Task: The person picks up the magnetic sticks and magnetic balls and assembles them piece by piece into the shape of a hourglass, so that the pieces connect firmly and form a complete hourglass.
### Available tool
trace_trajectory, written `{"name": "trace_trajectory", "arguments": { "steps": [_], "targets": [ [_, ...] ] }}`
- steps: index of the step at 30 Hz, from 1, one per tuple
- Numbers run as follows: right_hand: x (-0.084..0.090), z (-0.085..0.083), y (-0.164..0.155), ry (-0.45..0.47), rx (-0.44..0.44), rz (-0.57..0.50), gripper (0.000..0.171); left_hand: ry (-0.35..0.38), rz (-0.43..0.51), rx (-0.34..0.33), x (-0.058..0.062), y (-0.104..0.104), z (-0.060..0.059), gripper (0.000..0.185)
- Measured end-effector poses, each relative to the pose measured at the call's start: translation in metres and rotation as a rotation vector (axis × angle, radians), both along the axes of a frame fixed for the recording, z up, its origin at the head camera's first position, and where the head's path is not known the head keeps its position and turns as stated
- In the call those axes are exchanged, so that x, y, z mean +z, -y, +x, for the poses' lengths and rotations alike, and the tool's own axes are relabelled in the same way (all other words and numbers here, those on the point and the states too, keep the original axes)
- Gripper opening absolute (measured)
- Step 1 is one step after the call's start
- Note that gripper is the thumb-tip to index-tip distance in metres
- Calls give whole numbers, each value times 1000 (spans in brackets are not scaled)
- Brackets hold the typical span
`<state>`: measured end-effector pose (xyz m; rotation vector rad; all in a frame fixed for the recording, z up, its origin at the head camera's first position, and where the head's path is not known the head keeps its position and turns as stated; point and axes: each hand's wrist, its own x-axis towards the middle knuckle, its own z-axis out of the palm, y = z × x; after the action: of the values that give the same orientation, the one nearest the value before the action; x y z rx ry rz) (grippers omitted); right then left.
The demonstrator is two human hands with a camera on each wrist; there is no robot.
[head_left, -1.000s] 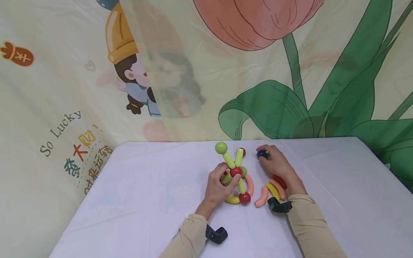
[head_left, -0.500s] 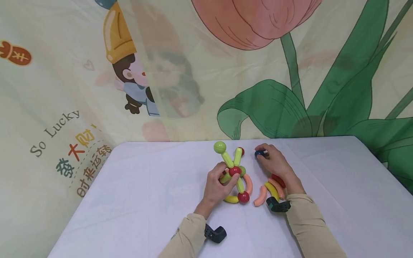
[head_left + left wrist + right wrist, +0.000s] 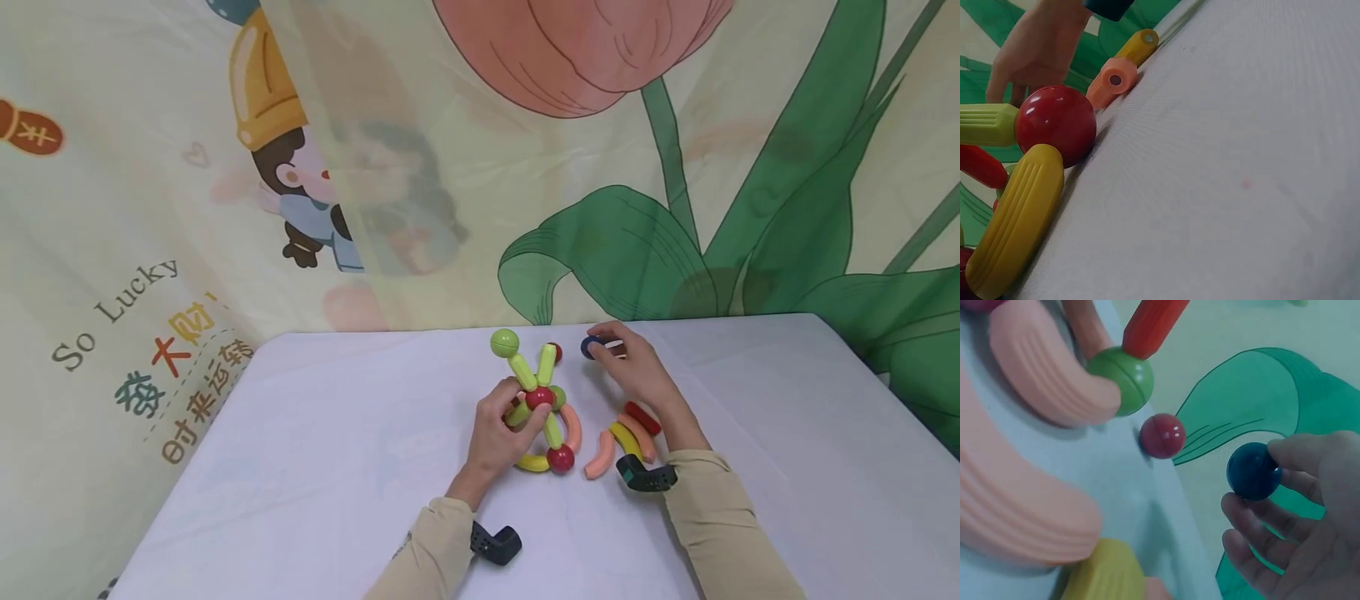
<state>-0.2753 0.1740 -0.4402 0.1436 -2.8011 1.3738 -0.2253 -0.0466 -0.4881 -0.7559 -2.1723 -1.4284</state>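
My left hand [image 3: 491,433] grips a toy built of balls and rods, its thumb at the upper red ball [image 3: 540,398]. Two yellow-green rods fork upward from that ball, and a green ball [image 3: 505,342] caps the left one. Another rod slants down to a lower red ball [image 3: 560,458]. Up close in the left wrist view, a yellow curved rod [image 3: 1016,219] meets a red ball [image 3: 1057,125]. Over the far part of the table, my right hand [image 3: 637,367] pinches a dark blue ball [image 3: 1254,470] between thumb and fingertips.
Right of the toy lie loose curved rods: a pink one [image 3: 600,455], a yellow one [image 3: 626,438] and another pink, plus a red rod [image 3: 643,417]. A single red ball [image 3: 1163,435] sits near the white table's far edge, before a printed cloth backdrop [image 3: 420,300].
My right hand has raised the blue ball slightly and brought it a little left, toward the toy. My left hand keeps its hold, and the head view has turned slightly right.
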Motion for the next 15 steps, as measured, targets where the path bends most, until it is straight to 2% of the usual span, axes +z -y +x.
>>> {"name": "trace_trajectory", "arguments": {
  "steps": [8, 15],
  "targets": [
    [14, 10, 4, -81, 34, -67, 46, -15, 7, -28, -1, 0, 0, 20],
    [25, 24, 9, -116, 53, -112, 42, -13, 9, -64, 1, 1, 1, 19]
  ]
}}
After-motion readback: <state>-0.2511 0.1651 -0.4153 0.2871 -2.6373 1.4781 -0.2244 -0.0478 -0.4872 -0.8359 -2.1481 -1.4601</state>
